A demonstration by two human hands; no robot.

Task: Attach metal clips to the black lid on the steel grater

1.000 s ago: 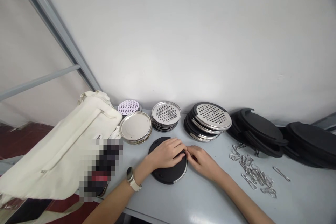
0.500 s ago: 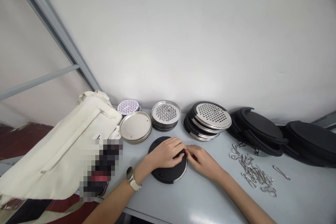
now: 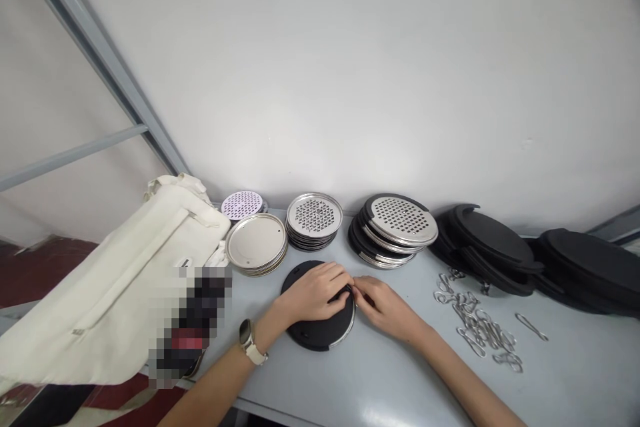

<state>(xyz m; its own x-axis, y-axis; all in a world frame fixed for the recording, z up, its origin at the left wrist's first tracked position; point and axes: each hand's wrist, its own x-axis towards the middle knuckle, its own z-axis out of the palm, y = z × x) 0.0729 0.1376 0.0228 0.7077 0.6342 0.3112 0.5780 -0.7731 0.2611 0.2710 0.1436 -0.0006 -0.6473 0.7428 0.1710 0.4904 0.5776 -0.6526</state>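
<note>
1. L hand (image 3: pixel 317 290) on top of black round disc (image 3: pixel 313 335), approx. flat on table (image 3: pixel 410 373); fingers bent over disc's R edge, thumb bent, small gap to index. Can't tell if gripping.
2. R hand (image 3: pixel 383 307) at same edge from the R; thumb + index tips bunched close, next to L fingertips. Can't tell what, if anything, is pinched.
3. Disc: silver rim strip (image 3: pixel 345 337) along lower R edge, black elsewhere visible; center partly hidden by L hand.
4. Smartwatch (image 3: pixel 247 333), pale strap, L wrist.
5. Behind disc, L to R: purple perf. disc (image 3: pixel 243 204), plain metal disc stack (image 3: pixel 256 240), grater disc stack (image 3: pixel 315 215), black-edged grater stack (image 3: pixel 404 219).
6. Far R: black disc piles (image 3: pixel 495 240); wire clips (image 3: pixel 467 310) loose in front.
7. Cream bag (image 3: pixel 125 280) at L.
</note>
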